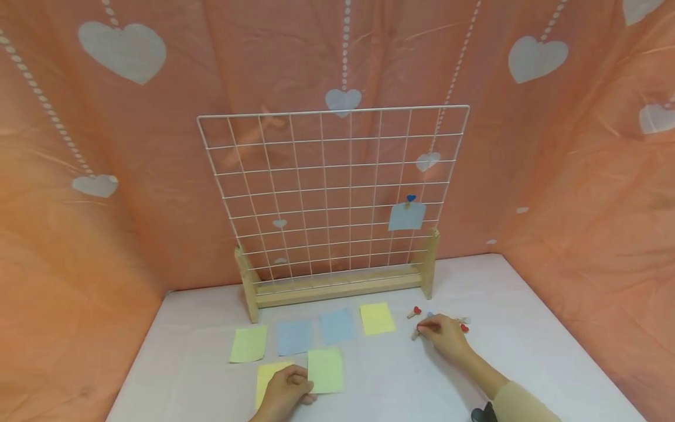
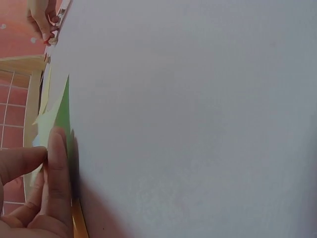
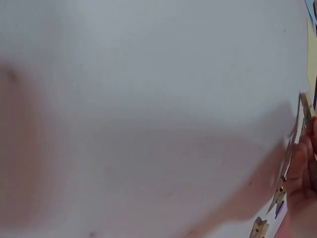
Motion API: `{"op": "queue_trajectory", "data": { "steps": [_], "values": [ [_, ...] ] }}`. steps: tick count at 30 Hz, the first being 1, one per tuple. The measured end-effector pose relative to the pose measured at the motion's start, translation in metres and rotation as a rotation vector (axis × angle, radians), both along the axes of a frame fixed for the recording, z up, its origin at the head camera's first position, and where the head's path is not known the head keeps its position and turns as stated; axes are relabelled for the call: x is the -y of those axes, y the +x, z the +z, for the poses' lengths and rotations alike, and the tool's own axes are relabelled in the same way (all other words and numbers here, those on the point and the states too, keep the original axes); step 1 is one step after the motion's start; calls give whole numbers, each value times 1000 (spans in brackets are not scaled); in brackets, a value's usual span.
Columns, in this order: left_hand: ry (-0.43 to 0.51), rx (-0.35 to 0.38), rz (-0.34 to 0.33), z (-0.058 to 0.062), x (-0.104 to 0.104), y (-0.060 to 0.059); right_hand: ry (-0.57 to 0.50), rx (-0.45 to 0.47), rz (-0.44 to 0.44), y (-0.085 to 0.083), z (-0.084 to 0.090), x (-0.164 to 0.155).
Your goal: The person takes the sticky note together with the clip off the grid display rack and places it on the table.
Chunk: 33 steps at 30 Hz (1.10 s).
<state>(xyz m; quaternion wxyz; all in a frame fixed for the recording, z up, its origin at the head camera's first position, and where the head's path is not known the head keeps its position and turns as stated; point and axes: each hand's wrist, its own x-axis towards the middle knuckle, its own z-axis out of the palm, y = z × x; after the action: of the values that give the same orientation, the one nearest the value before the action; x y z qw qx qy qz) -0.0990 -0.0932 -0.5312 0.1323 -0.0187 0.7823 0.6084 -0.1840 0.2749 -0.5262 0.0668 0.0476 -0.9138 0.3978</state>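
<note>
My left hand (image 1: 285, 391) pinches a light green paper note (image 1: 326, 372) between thumb and fingers. In the left wrist view that green note (image 2: 62, 116) stands tilted up from the white table. A yellow note (image 1: 269, 375) lies partly hidden behind this hand. Farther right, my right hand (image 1: 448, 339) pinches a small wooden clothespin (image 1: 415, 335) with a red top, close over the table. More clothespins (image 3: 279, 197) lie beside and beneath that hand, partly hidden by it. Another clothespin with a red heart (image 1: 417, 310) lies just beyond its fingertips.
A white wire grid (image 1: 337, 111) stands in a wooden base (image 1: 337, 291) at the back. On its right side a blue-heart clothespin (image 1: 411, 198) holds a pale blue note (image 1: 406, 218). Before the base lie a green note (image 1: 248, 344), two blue notes (image 1: 294, 337) and a yellow note (image 1: 377, 319).
</note>
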Motion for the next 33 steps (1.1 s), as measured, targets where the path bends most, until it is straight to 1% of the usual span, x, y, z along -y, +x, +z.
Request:
{"op": "queue_trajectory", "data": {
  "steps": [4, 6, 8, 11, 13, 17, 19, 23, 25, 28, 30, 33],
  "values": [
    [-30, 34, -14, 2, -1, 3, 25, 36, 42, 1, 0, -3],
    [-52, 31, -14, 3, -3, 4, 33, 52, 54, 2, 2, -5],
    [-100, 12, -11, 4, -4, 5, 31, 57, 51, 2, 2, -6],
    [-181, -33, -5, 5, -7, 6, 34, 43, 43, 3, 4, -7],
    [-218, -54, -6, 6, -8, 6, 35, 30, 36, 3, 5, -6],
    [-279, -89, -38, 9, -9, 7, 24, 19, 26, 3, 5, -6],
    [-327, -108, -46, 10, -11, 7, 17, 23, 19, 3, 4, -5],
    [-450, -134, -14, 14, -16, 6, 4, 49, 6, 3, 4, -5],
    [-486, -138, 2, 16, -18, 5, 6, 48, -1, 3, 4, -5],
    [-497, -156, 2, 19, -20, 3, 2, 45, -13, 4, 7, -5],
    [-475, -169, -4, 20, -21, 1, 9, 48, -27, 3, 9, -5],
    [-449, -218, -16, 25, -22, -6, 9, 71, -45, 2, 12, -5]
  ]
}}
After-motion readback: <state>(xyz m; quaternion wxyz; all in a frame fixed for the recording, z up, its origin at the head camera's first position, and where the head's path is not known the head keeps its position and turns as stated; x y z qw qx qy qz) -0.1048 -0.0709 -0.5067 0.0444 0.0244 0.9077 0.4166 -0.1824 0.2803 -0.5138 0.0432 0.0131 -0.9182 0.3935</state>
